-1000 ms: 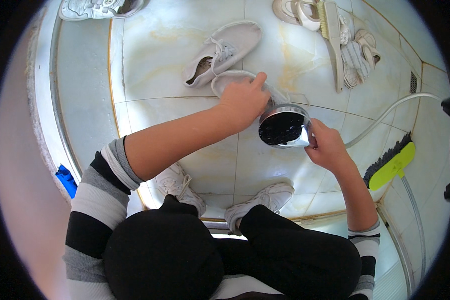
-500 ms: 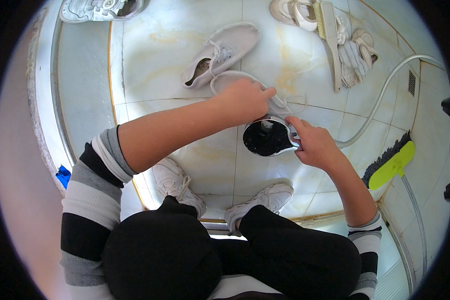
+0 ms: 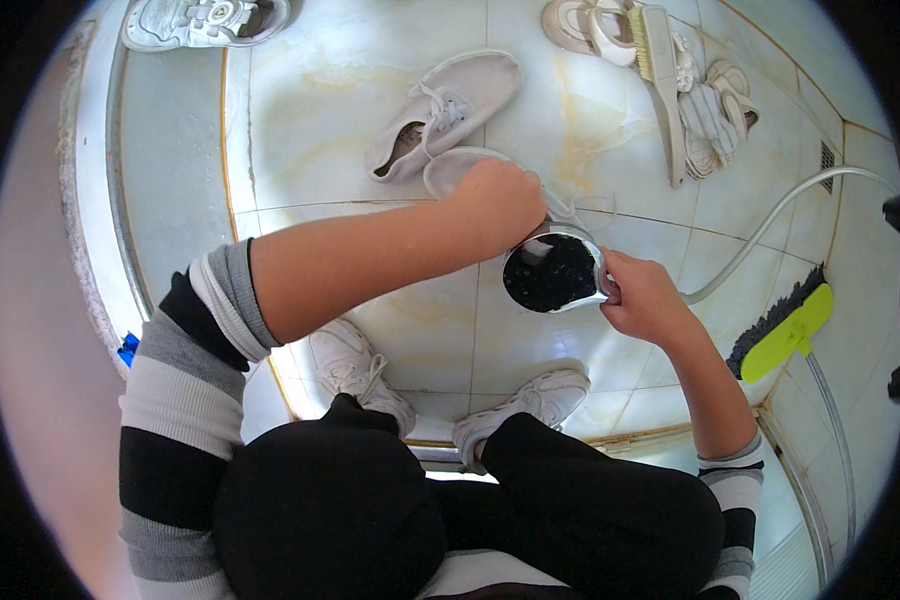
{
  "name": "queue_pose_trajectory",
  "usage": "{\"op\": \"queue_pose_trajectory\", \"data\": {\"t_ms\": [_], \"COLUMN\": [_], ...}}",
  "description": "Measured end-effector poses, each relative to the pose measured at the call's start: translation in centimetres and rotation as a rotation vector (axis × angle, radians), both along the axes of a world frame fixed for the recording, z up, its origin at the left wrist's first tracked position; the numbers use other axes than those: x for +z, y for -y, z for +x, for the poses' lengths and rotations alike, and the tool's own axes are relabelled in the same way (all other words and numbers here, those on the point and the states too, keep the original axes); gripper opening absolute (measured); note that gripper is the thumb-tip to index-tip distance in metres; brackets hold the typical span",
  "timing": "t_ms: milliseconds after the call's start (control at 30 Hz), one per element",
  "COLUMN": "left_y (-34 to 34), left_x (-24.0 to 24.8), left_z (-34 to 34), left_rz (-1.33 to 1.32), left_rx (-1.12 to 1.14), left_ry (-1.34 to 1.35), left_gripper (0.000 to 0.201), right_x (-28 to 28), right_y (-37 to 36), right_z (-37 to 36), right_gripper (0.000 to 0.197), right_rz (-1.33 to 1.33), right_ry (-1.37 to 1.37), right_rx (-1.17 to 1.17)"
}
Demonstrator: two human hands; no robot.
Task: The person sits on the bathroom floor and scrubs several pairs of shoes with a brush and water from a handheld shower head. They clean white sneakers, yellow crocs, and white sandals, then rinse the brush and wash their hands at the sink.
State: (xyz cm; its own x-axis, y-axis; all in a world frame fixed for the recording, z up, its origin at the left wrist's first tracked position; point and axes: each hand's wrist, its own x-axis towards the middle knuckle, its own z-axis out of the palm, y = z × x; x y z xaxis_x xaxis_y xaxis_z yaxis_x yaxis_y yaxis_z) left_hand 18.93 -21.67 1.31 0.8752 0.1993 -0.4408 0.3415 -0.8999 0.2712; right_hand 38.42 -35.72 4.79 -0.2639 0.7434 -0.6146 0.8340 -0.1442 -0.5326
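My left hand (image 3: 500, 202) is closed on a pale canvas shoe (image 3: 450, 172), whose toe and edge show around my fist; the rest is hidden behind the hand. In my right hand (image 3: 650, 298) is the handle of a chrome shower head (image 3: 555, 270), its glossy black round side facing up. The head sits just below and right of my left fist, partly covering the shoe. Water is hard to make out. Beyond my left hand, a matching pale lace-up shoe (image 3: 480, 90) lies on the tiles, touching the held one.
The shower hose (image 3: 770, 228) curves off to the right wall. A wooden-handled brush (image 3: 662, 90) leans over several pale sandals (image 3: 732, 95) at the far right. A green-headed broom (image 3: 792, 330) stands nearer on the right. A white sneaker (image 3: 195, 24) lies far left. My shod feet are below.
The shower head has shifted slightly right, its black side turned more fully upward. My left hand's thumb, which stuck out before, is now tucked in.
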Motion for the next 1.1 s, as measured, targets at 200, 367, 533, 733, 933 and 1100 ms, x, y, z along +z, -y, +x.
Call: {"op": "queue_pose_trajectory", "data": {"t_ms": [200, 367, 533, 733, 933, 1100], "left_y": [2.0, 2.6, 0.8, 0.4, 0.7, -1.3], "left_x": [-1.0, -0.1, 0.2, -0.5, -0.8, -0.6], "left_z": [-2.4, -3.4, -3.0, -3.5, -5.1, -8.1], "left_rz": [0.103, 0.133, 0.086, -0.028, -0.200, 0.122], "left_rx": [0.169, 0.080, -0.158, -0.236, -0.019, 0.451], "left_ry": [0.338, 0.657, 0.825, 0.836, 0.741, 0.696], "left_gripper": [0.013, 0.014, 0.014, 0.014, 0.018, 0.028], "right_x": [0.1, 0.8, 1.2, 1.2, 0.8, 0.0], "right_y": [0.4, 1.1, 1.3, 0.8, 0.5, -0.2], "right_z": [-0.6, -1.5, -2.1, -1.9, -1.2, -1.6], "right_gripper": [0.052, 0.053, 0.059, 0.059, 0.056, 0.050], "right_rz": [0.087, 0.062, 0.075, 0.058, 0.089, 0.177], "right_ry": [-0.031, 0.006, -0.062, -0.065, -0.078, -0.028], "right_rx": [-0.008, 0.058, 0.028, 0.061, 0.009, -0.022]}}
